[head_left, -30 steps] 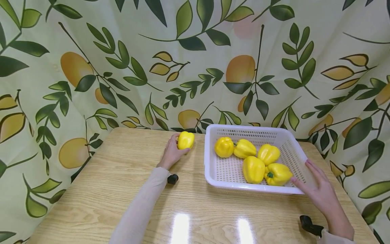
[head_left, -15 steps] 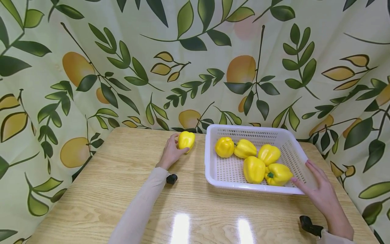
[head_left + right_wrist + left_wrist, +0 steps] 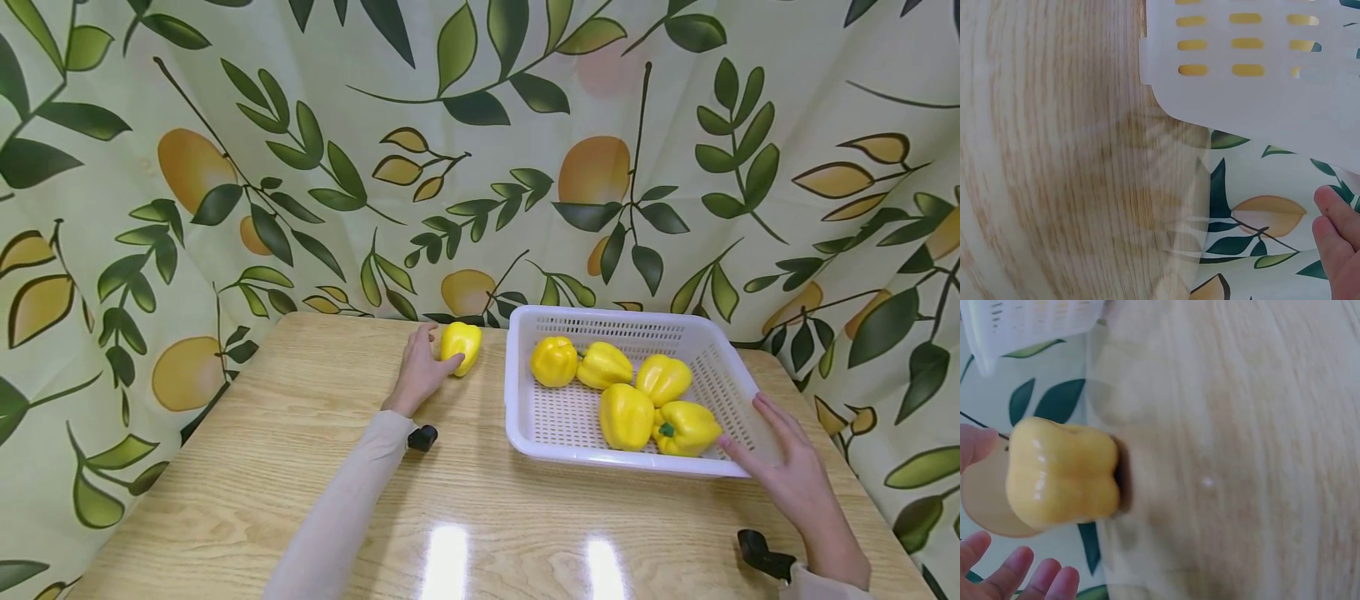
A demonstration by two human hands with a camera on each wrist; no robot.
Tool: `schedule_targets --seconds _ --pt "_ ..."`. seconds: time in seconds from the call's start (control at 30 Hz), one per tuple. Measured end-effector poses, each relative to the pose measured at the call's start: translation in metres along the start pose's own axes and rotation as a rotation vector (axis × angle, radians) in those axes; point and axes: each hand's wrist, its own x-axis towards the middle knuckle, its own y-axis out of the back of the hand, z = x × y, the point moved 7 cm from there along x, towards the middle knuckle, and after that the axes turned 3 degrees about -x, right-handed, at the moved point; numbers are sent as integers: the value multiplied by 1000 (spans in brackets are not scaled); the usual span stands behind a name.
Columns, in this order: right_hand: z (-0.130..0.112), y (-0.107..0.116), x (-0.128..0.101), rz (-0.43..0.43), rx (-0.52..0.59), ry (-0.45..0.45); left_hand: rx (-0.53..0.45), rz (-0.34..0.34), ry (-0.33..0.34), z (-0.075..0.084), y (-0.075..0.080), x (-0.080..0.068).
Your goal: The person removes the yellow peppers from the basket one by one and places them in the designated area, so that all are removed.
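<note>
Yellow plastic bell peppers, five of them [image 3: 630, 392], already lie in the white perforated plastic basket [image 3: 517, 400]; a sixth yellow pepper [image 3: 461, 346] sits outside on the wooden table [image 3: 247, 467], just left of the basket. The left hand [image 3: 417, 375], fingers loosely spread, touches it without gripping. The right hand [image 3: 787, 475] rests flat against the basket's near right corner. Leaf-printed curtain [image 3: 300, 167] hangs close behind; only the basket's wall stands between pepper and pile.

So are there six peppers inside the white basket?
No, the white basket holds five yellow peppers; a sixth pepper sits outside on the table.
</note>
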Motion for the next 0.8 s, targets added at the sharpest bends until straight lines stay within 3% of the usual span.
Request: schedule_targets --seconds 0.8 --pt "1 1 0 7 52 -8 -97 -9 -135 63 -4 -28"
